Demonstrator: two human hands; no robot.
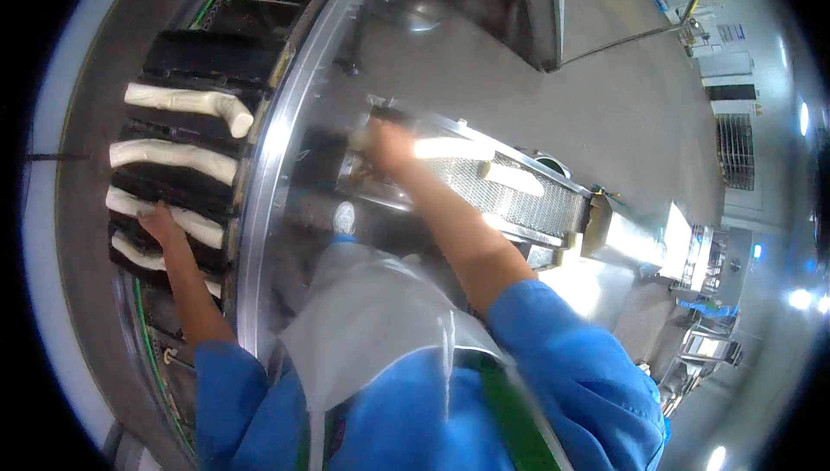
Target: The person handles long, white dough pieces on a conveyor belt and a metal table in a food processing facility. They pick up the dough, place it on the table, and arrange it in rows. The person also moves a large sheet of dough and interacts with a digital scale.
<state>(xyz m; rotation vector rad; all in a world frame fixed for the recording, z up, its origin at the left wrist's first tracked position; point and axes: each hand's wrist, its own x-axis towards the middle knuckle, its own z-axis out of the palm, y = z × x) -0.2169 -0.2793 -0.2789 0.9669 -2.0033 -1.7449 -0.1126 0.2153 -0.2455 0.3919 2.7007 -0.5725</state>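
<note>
Several long pale dough rolls lie crosswise on black trays along the line at my left; the farthest roll [186, 101] bends down at its right end. My left hand [161, 224] has its fingers closed on a lower dough roll [201, 225]. Below it, another roll [137, 252] is partly hidden by my left wrist and forearm. My right hand [391, 144], smeared by motion, is over the near end of a metal mesh conveyor [450, 175]. A dough roll [454, 149] extends right from beneath that hand; a pale bit shows on its left. My right fingers cannot be made out.
Another pale dough piece [512, 179] lies farther along the mesh. A shiny metal rail [278, 147] edges the tray line. A metal frame [540, 13] stands on the grey floor [640, 117] ahead. Machinery [635, 233] is at the right.
</note>
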